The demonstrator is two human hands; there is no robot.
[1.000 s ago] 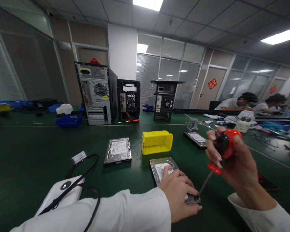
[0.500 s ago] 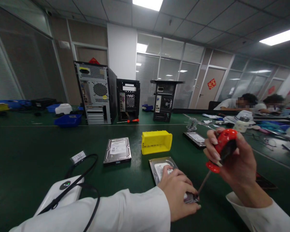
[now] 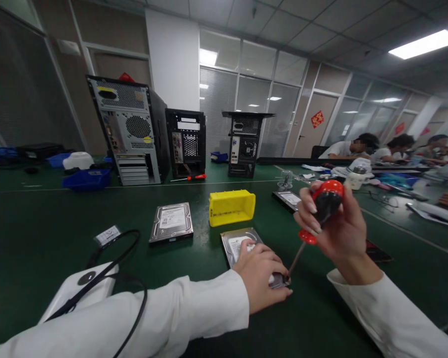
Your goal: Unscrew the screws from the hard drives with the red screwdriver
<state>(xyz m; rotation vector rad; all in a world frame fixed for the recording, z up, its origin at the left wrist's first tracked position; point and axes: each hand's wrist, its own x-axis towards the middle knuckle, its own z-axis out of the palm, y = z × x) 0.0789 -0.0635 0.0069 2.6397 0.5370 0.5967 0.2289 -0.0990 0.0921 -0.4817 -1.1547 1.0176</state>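
Hard drive (image 3: 234, 243), one: lying label up on the green table (image 3: 171, 268), partly covered by the left hand (image 3: 261, 276). Its far end lies bare beyond the fingers; a near corner shows between thumb and forefinger.

Left hand: palm down over the drive, fingers bent across its top, thumb at the near side, gripping it.

Right hand (image 3: 341, 233): fingers closed around the red-and-black handle of a screwdriver (image 3: 326, 201), shaft slanting down to the drive's near corner, beside the left fingertips. Whether the tip touches the drive, cannot be told.

Yellow bin (image 3: 232, 208), one: just beyond the drive, open side facing the person.

Other drives, two: one silver (image 3: 171, 223), left of the bin; one darker (image 3: 288, 200), to the right, partly behind the right hand.

Computer cases, three: large (image 3: 134, 134), middle (image 3: 188, 144), small (image 3: 243, 144), standing upright at the back.
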